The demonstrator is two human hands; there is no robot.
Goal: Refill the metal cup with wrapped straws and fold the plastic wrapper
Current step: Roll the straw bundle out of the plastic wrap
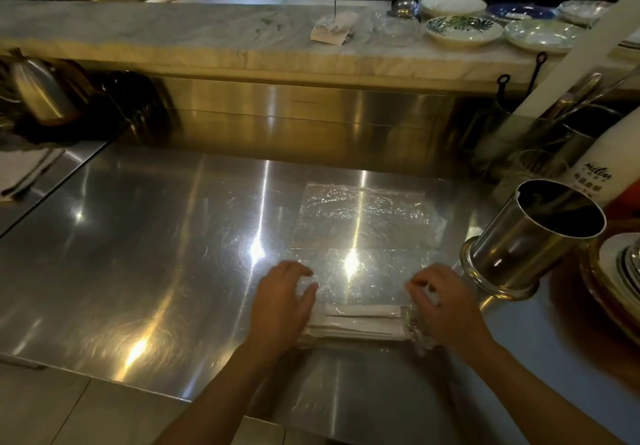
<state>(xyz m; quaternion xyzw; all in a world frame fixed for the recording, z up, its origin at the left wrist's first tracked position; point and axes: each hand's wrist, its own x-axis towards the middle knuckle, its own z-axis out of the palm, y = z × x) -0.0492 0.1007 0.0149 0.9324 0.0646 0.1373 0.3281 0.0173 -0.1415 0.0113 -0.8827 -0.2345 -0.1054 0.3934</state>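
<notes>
Lower centre: left hand (pixel 282 300) and right hand (pixel 441 302) pinch the clear plastic wrapper (pixel 363 222) at both ends of the white paper-wrapped straws (pixel 356 323), seemingly to roll it; tall metal cup (pixel 530 233) waits at right

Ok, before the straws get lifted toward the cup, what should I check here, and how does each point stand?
1. Metal cup upright, mouth open: ok.
2. Cup has room: cannot tell, inside is dark.
3. Wrapped straws bundled together on the counter: ok.
4. Left hand at the bundle's left end: ok.
5. Right hand at the right end, fingers in crumpled plastic wrapper: grip on straws cannot tell.
6. Wrapper clear of the straws: not ok, it lies under and around them.
</notes>
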